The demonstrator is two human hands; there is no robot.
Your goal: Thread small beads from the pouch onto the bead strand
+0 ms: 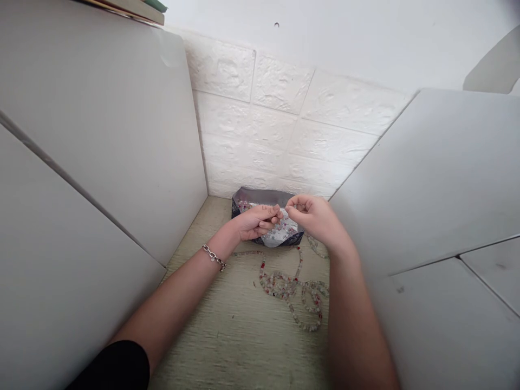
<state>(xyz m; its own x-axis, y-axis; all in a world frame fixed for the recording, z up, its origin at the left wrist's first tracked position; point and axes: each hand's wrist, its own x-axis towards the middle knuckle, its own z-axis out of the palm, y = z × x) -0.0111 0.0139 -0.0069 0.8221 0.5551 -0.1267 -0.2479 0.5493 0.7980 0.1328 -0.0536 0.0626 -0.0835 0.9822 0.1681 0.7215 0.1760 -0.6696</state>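
Over a dark-sided tray-like container (264, 195) with a silvery inside, my two hands are close together. Small pink and clear beads (276, 234) lie in that container. My left hand (257, 222), with a chain bracelet at the wrist, has its thumb and fingertips pressed together. What it pinches is too small to make out. A little to the right, my right hand (312, 214) is also closed in a pinch, and its fingertips hide what they hold. Below the hands a long string of beads (280, 284), mostly pale with some red, lies in loops on the surface.
The beads rest on a pale greenish, wood-grained surface (219, 325). White panels stand close on the left (101, 119) and right (430, 184). A white brick-pattern wall (276, 119) closes the back. Books or boards (138, 10) lie atop the left panel.
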